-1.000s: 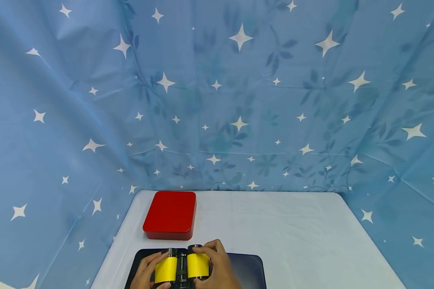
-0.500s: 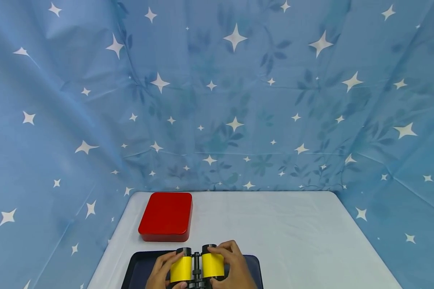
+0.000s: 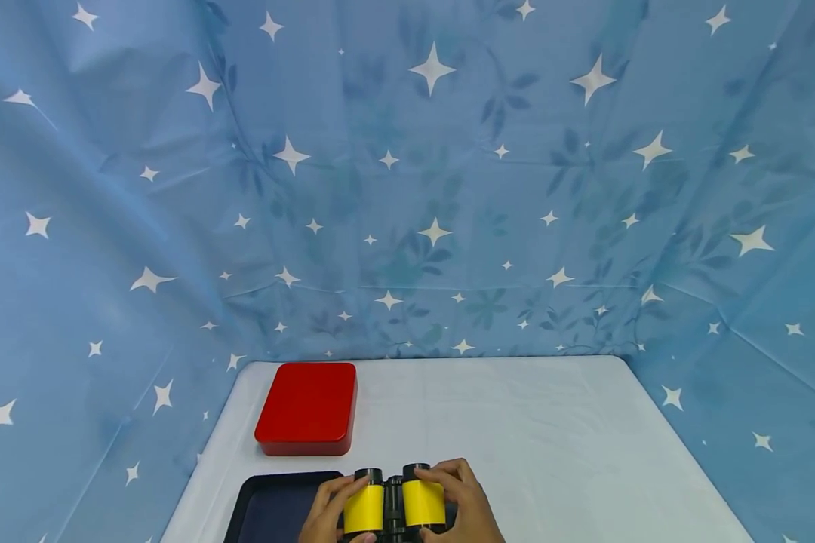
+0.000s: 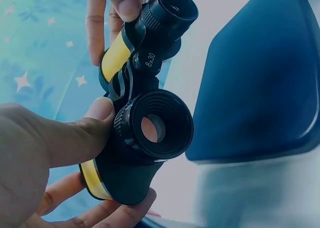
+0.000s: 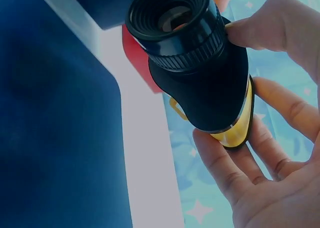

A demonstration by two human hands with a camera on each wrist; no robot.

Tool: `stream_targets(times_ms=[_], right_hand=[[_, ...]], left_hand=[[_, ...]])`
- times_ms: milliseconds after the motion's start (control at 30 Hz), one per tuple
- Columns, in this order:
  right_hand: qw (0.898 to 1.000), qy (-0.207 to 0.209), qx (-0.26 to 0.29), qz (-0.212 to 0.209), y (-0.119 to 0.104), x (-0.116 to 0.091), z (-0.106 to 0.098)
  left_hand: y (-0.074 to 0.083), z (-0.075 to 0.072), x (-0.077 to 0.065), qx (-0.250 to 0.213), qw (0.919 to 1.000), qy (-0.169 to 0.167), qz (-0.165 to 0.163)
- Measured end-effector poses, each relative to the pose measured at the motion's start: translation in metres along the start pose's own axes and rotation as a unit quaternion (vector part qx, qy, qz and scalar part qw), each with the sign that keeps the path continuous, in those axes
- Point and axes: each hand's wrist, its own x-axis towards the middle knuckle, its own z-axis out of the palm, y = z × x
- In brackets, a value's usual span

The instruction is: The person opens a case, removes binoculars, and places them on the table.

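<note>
A pair of black-and-yellow binoculars (image 3: 424, 504) is held between both hands above a dark tray at the bottom of the head view. My left hand (image 3: 329, 513) grips the left barrel, its thumb (image 4: 82, 135) on the near side and fingers curled underneath. Around the right barrel, my right hand (image 3: 467, 505) has its thumb (image 5: 260, 30) by the eyepiece and its fingers on the yellow part. Both eyepieces (image 4: 161, 123) show in the left wrist view, with "8x30" on the centre hinge. One eyepiece (image 5: 172, 25) fills the top of the right wrist view.
The dark navy tray (image 3: 275, 505) lies on the white table (image 3: 516, 437), partly hidden by the hands and binoculars. Behind it, at the left, sits a red box (image 3: 307, 407). A blue star-patterned curtain (image 3: 407, 188) hangs behind and at the sides.
Both hands and the binoculars have shifted right across the tray, uncovering its left part. The whole scene has drifted slightly left in the head view. The grip looks the same.
</note>
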Motion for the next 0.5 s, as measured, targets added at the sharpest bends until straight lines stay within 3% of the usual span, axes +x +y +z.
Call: stream_targets(times_ms=[267,500], right_hand=[[1.000,0.015,-0.025,-0.004,0.011,-0.009,-0.010],[0.999,0.028,-0.018,-0.002,0.017,-0.019,-0.020]], left_hand=[[0.001,0.013,0.007,0.015,0.9997,-0.015,0.012],[-0.002,0.027,0.010,-0.001,0.9977,-0.019,0.065]])
